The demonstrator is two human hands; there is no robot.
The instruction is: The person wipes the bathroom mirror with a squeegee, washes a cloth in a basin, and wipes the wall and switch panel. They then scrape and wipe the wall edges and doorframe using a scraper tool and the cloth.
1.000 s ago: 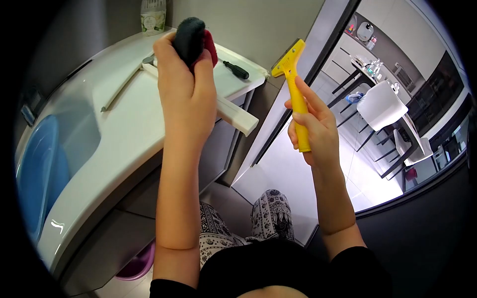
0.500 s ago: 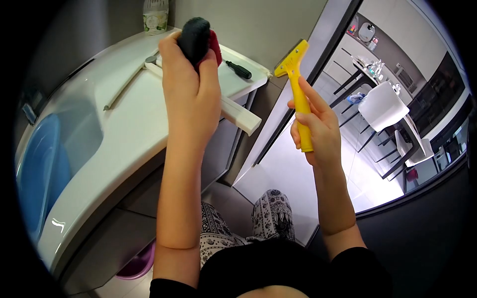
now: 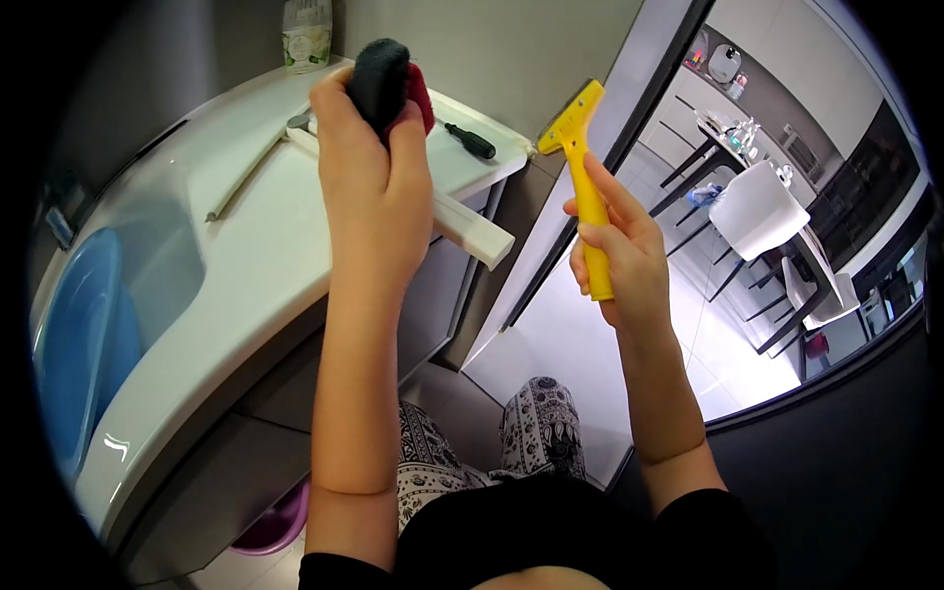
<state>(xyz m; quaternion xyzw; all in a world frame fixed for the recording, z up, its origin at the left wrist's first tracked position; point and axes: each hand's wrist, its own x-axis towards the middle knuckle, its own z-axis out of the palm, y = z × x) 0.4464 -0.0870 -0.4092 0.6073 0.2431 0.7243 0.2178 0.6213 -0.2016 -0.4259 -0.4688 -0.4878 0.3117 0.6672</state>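
My left hand (image 3: 379,187) is closed round a fuzzy pad (image 3: 381,87), black on one side and red on the other, raised above the white counter (image 3: 280,236). Its fingers are partly hidden behind it. In my right hand (image 3: 626,246) is a yellow scraper (image 3: 590,197), gripped by the handle with its wide head up and tilted left. The two tools are apart. Beyond my left wrist, a white bar (image 3: 474,231) sticks out past the counter's edge, its middle hidden by that arm. A dark-handled tool (image 3: 472,141), perhaps a screwdriver, lies at the back right.
A blue basin (image 3: 74,324) sits in the sink at left. On the counter are a thin pale strip (image 3: 241,182) and, at the back, a labelled bottle (image 3: 307,37). A purple tub (image 3: 273,526) is below. Through the doorway stand a table and white chairs (image 3: 757,211).
Both hands have shifted very slightly left, with the pad and the scraper still held. The things on the counter look unmoved.
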